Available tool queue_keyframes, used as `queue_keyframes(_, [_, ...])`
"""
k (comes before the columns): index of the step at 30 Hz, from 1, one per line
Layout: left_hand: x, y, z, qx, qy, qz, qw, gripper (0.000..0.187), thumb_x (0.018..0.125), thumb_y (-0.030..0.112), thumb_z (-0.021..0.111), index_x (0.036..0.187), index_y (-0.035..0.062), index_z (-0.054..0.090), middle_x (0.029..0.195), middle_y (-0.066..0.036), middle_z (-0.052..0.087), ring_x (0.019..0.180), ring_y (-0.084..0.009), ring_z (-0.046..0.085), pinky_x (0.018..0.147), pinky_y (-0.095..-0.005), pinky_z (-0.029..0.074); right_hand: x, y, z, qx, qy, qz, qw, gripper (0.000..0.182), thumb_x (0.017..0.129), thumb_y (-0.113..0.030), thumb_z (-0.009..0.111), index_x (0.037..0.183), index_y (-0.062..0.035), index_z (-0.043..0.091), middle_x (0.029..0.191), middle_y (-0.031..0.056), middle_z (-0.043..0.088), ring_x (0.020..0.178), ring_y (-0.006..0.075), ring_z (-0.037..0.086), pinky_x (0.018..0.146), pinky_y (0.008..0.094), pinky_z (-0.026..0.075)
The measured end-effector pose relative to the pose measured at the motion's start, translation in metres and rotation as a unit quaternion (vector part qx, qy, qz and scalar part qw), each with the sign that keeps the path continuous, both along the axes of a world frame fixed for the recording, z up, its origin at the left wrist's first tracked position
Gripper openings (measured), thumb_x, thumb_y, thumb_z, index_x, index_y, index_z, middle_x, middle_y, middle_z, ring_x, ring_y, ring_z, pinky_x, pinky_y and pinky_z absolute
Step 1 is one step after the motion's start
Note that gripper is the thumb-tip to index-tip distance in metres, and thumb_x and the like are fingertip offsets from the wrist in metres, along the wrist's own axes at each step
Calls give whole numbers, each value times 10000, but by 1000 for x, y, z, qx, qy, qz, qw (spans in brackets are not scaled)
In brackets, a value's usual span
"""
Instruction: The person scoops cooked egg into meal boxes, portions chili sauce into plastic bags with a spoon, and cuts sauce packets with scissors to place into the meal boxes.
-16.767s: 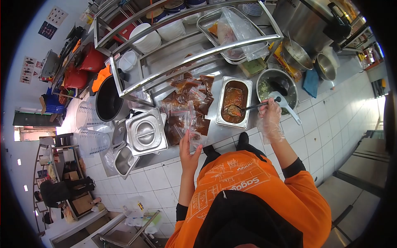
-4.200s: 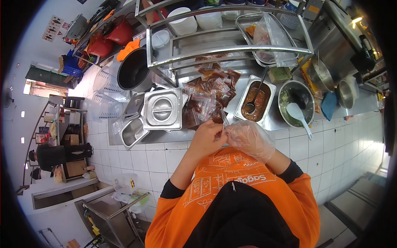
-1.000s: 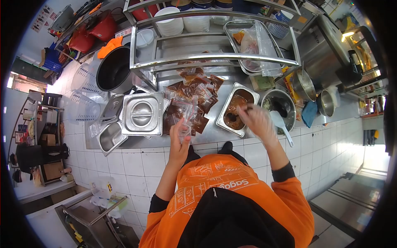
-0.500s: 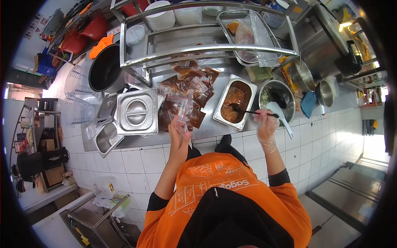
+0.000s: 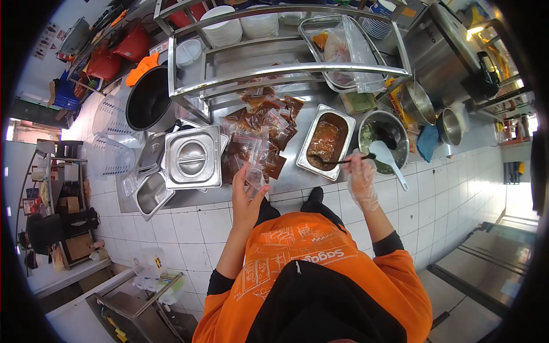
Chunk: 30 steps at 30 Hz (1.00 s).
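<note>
Left hand pinching clear bag left of steel pan, likely holding its mouth open; gloved right hand gripping ladle right of pan, tip dipping inside, handle likely distancing fingers from sauce.

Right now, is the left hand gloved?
No, the left hand is bare where it holds a clear plastic bag, while a clear plastic glove covers the right hand.

Ladle shifted twd pan's near L corner
</note>
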<state>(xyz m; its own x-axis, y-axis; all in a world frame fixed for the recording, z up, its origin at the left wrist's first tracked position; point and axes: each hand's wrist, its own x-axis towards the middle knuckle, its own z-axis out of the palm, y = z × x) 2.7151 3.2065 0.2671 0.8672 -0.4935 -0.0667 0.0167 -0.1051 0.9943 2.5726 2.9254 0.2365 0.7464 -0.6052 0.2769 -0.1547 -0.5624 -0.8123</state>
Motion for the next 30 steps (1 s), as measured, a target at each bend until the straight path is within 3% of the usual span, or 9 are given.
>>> queue_keyframes(2, [0, 0, 5, 47, -39, -5, 998, 694, 817, -34, 697, 1418, 55, 361, 1375, -91, 339, 1294, -224, 406, 1027, -381, 436, 6, -2, 10, 277, -51, -91, 955, 405, 957, -392, 566, 902, 8, 605, 682, 58, 608, 604, 133, 576, 547, 258, 442])
queue_keyframes(5, [-1, -1, 0, 11, -17, 1, 1000, 699, 812, -33, 704, 1416, 56, 366, 1356, -87, 346, 1285, -223, 414, 1020, -372, 441, 10, -12, 2, 374, -83, -130, 915, 458, 972, -441, 530, 915, 7, 603, 672, 48, 592, 600, 110, 556, 535, 238, 432])
queue_keyframes(11, [-2, 0, -1, 24, -19, -12, 999, 678, 810, -20, 713, 1402, 55, 393, 1319, -89, 364, 1258, -216, 429, 985, -352, 471, 11, -21, 7, 344, -40, -136, 928, 487, 969, -475, 516, 923, 5, 578, 634, 31, 563, 523, 74, 476, 479, 208, 378])
queue_keyframes(17, [-6, 3, -2, 24, -51, -9, 998, 680, 800, -7, 730, 1393, 49, 403, 1291, -96, 385, 1244, -226, 446, 999, -392, 479, 11, -16, -1, 379, -104, -132, 910, 425, 1001, -416, 482, 957, 0, 555, 661, 20, 534, 541, 65, 451, 486, 203, 371])
queue_keyframes(20, [-8, 3, 1, 39, -18, -4, 999, 674, 798, -14, 729, 1387, 36, 405, 1279, -102, 390, 1241, -233, 452, 1011, -407, 474, 11, -24, -2, 350, -86, -139, 922, 378, 995, -340, 507, 881, 4, 614, 669, 75, 607, 573, 142, 570, 520, 279, 443])
queue_keyframes(22, [-10, 3, 1, 43, -15, -8, 999, 673, 797, -16, 730, 1385, 32, 407, 1283, -105, 389, 1247, -235, 447, 1016, -408, 469, 10, -16, 8, 74, -20, -78, 994, 328, 986, -289, 513, 865, -9, 635, 692, 95, 625, 617, 212, 600, 574, 329, 469])
queue_keyframes(23, [-10, 2, 1, 45, -14, -12, 999, 673, 796, -17, 731, 1385, 30, 407, 1285, -107, 388, 1250, -235, 445, 1018, -409, 467, 11, -10, 18, -69, 13, -46, 996, 306, 981, -263, 516, 857, -15, 645, 703, 105, 633, 638, 247, 615, 601, 353, 482])
queue_keyframes(26, [-9, 2, -3, 36, -24, -19, 999, 670, 796, -21, 730, 1381, 24, 408, 1294, -110, 387, 1262, -237, 437, 1024, -409, 462, 18, 4, 37, -106, 53, -60, 991, 266, 965, -216, 519, 845, -36, 673, 747, 118, 649, 737, 324, 625, 684, 406, 492])
queue_keyframes(30, [-8, 3, -7, 26, -12, -25, 999, 665, 800, 5, 738, 1379, 25, 412, 1326, -109, 384, 1284, -243, 424, 1056, -424, 410, 12, 23, 29, -58, 84, -7, 995, 222, 970, -167, 503, 867, -48, 659, 798, 124, 666, 772, 320, 626, 732, 416, 489])
